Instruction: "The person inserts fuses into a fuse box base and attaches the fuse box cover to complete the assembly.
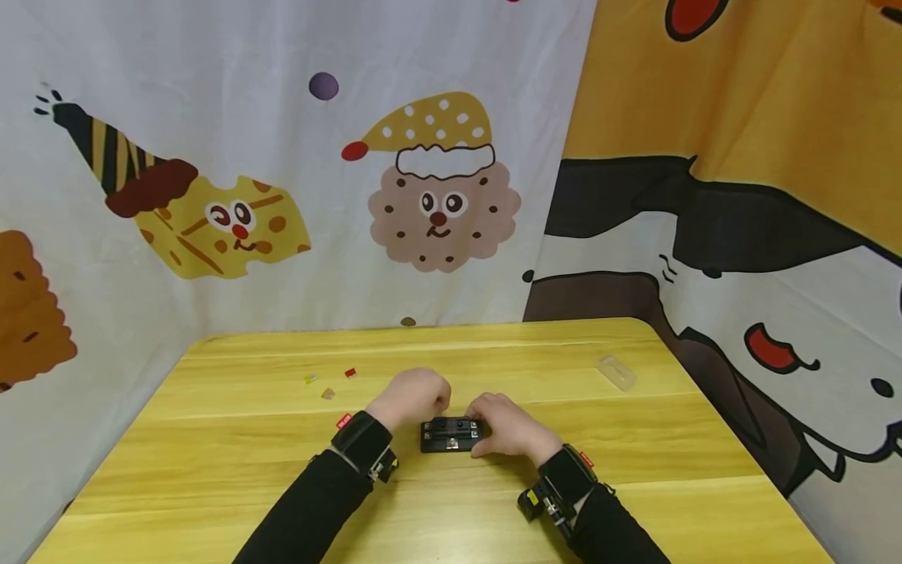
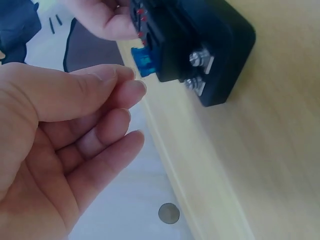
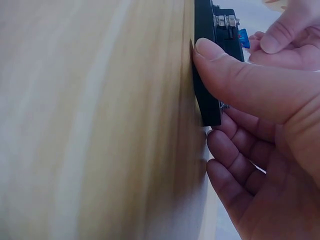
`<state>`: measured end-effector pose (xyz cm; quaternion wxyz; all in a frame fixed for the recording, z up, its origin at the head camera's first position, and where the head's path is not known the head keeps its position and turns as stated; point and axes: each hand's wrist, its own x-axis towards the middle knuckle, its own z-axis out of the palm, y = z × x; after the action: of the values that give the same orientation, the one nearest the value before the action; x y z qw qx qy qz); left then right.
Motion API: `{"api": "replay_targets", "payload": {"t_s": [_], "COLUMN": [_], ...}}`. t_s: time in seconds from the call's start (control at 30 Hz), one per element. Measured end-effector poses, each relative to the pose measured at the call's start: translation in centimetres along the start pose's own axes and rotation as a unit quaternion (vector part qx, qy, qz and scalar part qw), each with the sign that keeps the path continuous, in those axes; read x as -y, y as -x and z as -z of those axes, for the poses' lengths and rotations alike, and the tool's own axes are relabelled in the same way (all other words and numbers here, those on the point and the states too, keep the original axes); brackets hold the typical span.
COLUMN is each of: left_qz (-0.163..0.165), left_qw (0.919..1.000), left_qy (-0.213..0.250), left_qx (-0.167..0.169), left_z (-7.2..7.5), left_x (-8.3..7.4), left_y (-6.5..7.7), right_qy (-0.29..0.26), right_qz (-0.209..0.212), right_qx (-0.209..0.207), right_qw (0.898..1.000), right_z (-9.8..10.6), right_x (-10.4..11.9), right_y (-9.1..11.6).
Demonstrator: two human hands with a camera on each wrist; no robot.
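A black fuse block (image 1: 440, 445) with metal terminals lies on the table in front of me. My right hand (image 1: 510, 427) grips its right end, thumb (image 3: 225, 67) along the near side and fingers beyond. A blue blade fuse (image 2: 145, 61) sticks out of the block's top, close to a row of small red spots. My left hand (image 1: 414, 395) is at the far left of the block. Its fingers are curled, the thumb (image 2: 85, 92) lies against the index finger, and the fingertips are right by the blue fuse, with nothing seen between them.
Farther back on the left lie small loose pieces that look like fuses: a yellow one (image 1: 310, 379), a red one (image 1: 350, 373) and a tan one (image 1: 327, 394). A clear plastic cover (image 1: 616, 373) rests at the back right of the wooden table (image 1: 232, 470). Printed curtains hang behind.
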<state>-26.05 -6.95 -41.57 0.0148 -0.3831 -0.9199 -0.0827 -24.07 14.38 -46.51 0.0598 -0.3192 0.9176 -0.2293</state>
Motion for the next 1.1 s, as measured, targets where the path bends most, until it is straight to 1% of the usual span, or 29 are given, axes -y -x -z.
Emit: {"api": "replay_targets", "payload": {"t_s": [0.17, 0.37, 0.6, 0.77, 0.93, 1.1], "left_qz": [-0.005, -0.001, 0.028, 0.036, 0.036, 0.044], "left_qw": [0.9998, 0.9994, 0.9985, 0.9976, 0.9966, 0.9961], "left_qy": [0.016, 0.026, 0.029, 0.039, 0.050, 0.056], "left_qx": [-0.014, -0.022, -0.038, -0.044, -0.054, -0.052], "left_z": [0.6, 1.3, 1.8, 1.8, 1.6, 1.4], "left_x": [0.3, 0.5, 0.8, 1.5, 2.2, 2.8], "left_y": [0.3, 0.9, 1.7, 2.6, 3.6, 4.3], "right_qy": [0.004, 0.005, 0.001, -0.003, -0.002, -0.002], "right_qz": [0.003, 0.000, -0.008, -0.017, -0.020, -0.018], "right_qx": [-0.002, -0.002, 0.002, 0.005, 0.005, 0.004], "right_qw": [1.000, 1.000, 1.000, 1.000, 1.000, 1.000], "right_z": [0.0, 0.0, 0.0, 0.0, -0.1, -0.2], "right_x": [-0.1, -0.1, 0.0, 0.1, 0.1, 0.0], "right_y": [0.0, -0.2, -0.1, -0.1, -0.1, 0.0]}}
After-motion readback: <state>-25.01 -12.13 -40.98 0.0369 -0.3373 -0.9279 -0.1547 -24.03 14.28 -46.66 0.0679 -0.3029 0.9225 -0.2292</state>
